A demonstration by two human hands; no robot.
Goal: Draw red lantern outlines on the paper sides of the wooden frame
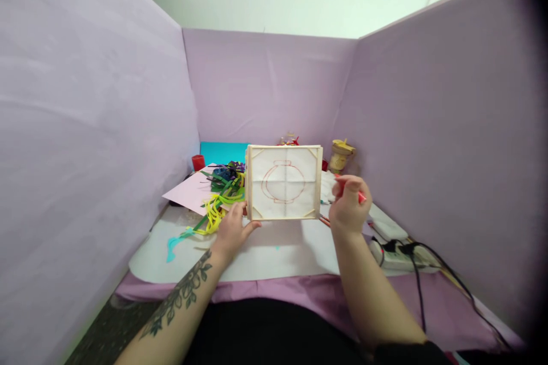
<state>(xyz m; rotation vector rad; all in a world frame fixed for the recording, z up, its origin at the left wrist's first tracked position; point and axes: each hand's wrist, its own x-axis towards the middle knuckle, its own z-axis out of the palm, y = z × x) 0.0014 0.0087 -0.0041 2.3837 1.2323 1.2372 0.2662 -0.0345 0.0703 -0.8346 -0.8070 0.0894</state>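
Here the left hand point(233, 228) props a wooden frame point(285, 182) with a sketched jar upright on the surface point(274, 251); right hand point(349, 202), fingers closed on a red pen point(362, 198), hovers beside it, apparently mid-drawing.

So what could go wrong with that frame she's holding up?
The left hand grips the wooden frame only at its lower left corner, so it might tip or slip. The right hand holds a red pen close by, which could smudge the red drawing. The paper strips beside it could snag.
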